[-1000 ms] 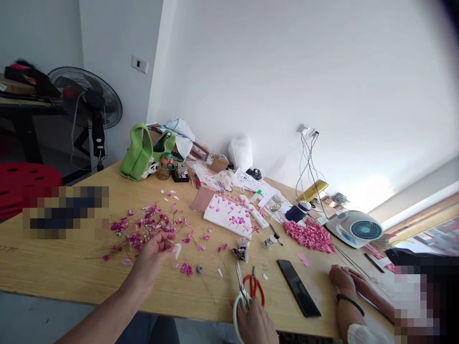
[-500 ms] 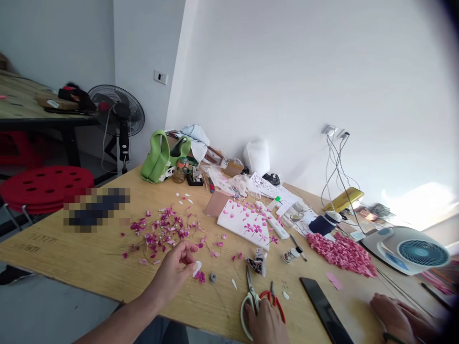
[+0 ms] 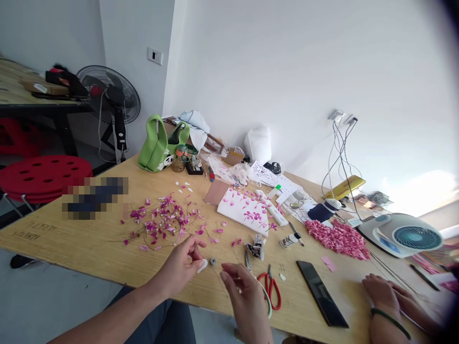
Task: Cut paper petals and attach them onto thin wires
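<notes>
Leaning over the pale wooden worktop (image 3: 46,229), the person's left hand (image 3: 177,270) curls its fingers just beside a small white petal-shaped piece (image 3: 202,266); whether they pinch anything, I can't tell. The right hand (image 3: 245,298) hangs open, released, above red-handled scissors (image 3: 269,291). A white board (image 3: 229,208) already carries pink blossoms, while loose magenta petals (image 3: 161,220) lie scattered mid-worktop. Bare wood lies open along the near edge, left of the hands.

Between the left hand (image 3: 177,267) and the right hand (image 3: 244,296), a small grey spool (image 3: 213,261) sits on the wooden table (image 3: 89,243). Red-handled scissors (image 3: 270,291) and a black phone (image 3: 322,294) block the way rightward; scattered pink petals (image 3: 163,220) lie leftward.
</notes>
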The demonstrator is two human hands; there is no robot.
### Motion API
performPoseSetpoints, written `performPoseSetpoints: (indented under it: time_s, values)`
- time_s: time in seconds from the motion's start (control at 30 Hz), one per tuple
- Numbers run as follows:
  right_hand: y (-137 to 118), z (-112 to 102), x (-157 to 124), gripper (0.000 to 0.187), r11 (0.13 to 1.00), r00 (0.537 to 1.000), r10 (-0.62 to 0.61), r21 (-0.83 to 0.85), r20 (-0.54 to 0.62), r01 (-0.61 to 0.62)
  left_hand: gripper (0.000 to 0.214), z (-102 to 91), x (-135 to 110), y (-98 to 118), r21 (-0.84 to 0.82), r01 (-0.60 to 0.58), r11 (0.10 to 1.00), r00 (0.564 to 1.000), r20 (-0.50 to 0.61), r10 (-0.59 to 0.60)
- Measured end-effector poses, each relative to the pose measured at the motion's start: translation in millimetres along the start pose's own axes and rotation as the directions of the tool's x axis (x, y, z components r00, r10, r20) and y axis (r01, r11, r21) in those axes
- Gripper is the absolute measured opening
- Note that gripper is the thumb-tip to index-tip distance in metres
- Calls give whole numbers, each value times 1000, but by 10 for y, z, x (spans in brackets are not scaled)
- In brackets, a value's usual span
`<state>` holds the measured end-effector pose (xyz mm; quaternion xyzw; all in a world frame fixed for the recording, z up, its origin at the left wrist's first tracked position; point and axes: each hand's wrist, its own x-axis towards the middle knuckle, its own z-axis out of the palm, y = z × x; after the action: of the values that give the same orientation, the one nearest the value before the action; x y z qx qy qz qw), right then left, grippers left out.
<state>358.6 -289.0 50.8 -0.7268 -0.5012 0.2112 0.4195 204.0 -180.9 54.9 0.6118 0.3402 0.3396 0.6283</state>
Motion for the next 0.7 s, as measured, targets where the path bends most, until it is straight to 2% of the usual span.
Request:
performPoseSetpoints:
  time_s: [0.1,0.27,0.4,0.53,0.7]
  values:
    - [-258,173,55,21,987,994,-51,156,101,35,27,31,-33,-14,48,0,999,999,44,-2]
    - [-340,267,109,16,994,990,-52,107,132,38,28,4,-62,-27,97,-20,995,998,60,14]
    - [-345,270,85,18,998,992,-59,30,112,56,25,-13,-51,-35,29,17,999,998,53,-19]
    - [-332,303,63,20,999,998,-36,-3,55,36,26,-29,-16,-81,-116,59,992,996,70,-51]
    - [-253,352,74,24,999,998,-39,-12,-40,39,35,-36,-18,-174,-267,199,943,969,197,-149]
